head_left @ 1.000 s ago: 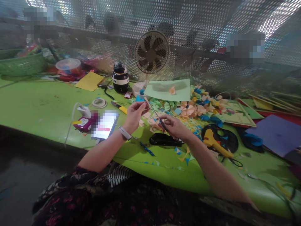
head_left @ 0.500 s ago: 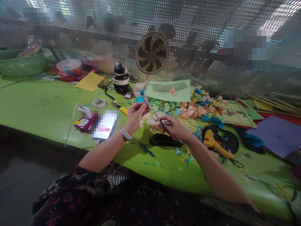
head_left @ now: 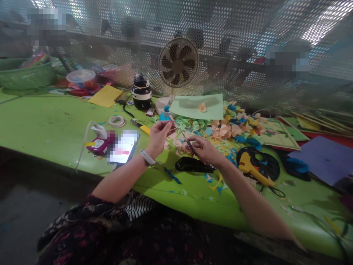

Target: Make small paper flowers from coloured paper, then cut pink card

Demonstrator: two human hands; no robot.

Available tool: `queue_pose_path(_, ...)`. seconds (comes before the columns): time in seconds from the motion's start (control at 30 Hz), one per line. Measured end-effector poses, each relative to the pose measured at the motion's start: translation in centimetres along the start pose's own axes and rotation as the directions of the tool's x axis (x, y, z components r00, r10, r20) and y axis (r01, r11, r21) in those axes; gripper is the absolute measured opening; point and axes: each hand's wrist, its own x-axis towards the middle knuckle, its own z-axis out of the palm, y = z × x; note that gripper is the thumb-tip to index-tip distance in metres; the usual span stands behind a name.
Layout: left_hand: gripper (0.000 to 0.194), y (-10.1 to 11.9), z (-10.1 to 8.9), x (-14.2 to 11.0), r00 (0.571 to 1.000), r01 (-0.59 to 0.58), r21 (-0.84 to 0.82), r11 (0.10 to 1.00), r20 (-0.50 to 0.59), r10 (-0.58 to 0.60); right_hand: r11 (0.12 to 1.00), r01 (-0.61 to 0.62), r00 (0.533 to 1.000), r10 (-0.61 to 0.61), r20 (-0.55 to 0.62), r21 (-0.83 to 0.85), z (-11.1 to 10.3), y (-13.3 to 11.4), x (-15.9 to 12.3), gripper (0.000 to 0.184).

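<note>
Raised over the paper scraps, my left hand [head_left: 160, 135] pinches a small peach paper piece [head_left: 171, 118] between thumb and fingers. My right hand [head_left: 203, 149] is closed round a thin dark-handled tool [head_left: 189, 145]. Its slender metal end slants up and left to the fingertips of my left hand, at the paper. I cannot make out whether the tip touches the paper. Below my right hand lies a black stapler-like object [head_left: 190, 164]. Peach, green, blue and yellow paper scraps [head_left: 220, 130] are heaped just behind and right of my hands.
A phone [head_left: 124, 146] and a purple box with a charger [head_left: 100, 144] lie left of my left forearm. A yellow glue gun [head_left: 252, 169] rests by my right forearm. Behind stand a fan [head_left: 178, 63] and a black jar [head_left: 141, 92], near a green paper sheet [head_left: 197, 105].
Both hands stay almost in place, with the paper piece and the tool still held. The tool's slant looks the same.
</note>
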Motion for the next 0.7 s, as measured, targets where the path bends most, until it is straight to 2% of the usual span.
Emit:
queue_pose_path(0.17, 0.013, -0.1, -0.1, 0.0, 1.000, -0.005, 0.014, 1.000, 0.009, 0.005, 1.000, 0.030, 0.999, -0.030, -0.014, 0.003, 0.1, 0.2, 0.1, 0.050)
queue_pose_path(0.47, 0.013, 0.0, 0.0, 0.1, 1.000, 0.004, -0.012, 1.000, -0.010, -0.004, 1.000, -0.017, 0.999, 0.017, -0.039, -0.004, 0.0, -1.1, -0.4, 0.058)
queue_pose_path(0.7, 0.012, 0.0, -0.1, -0.1, 1.000, 0.007, -0.015, 1.000, 0.009, -0.007, 1.000, -0.019, 1.000, 0.019, -0.006, -0.003, 0.2, -1.4, -0.5, 0.059)
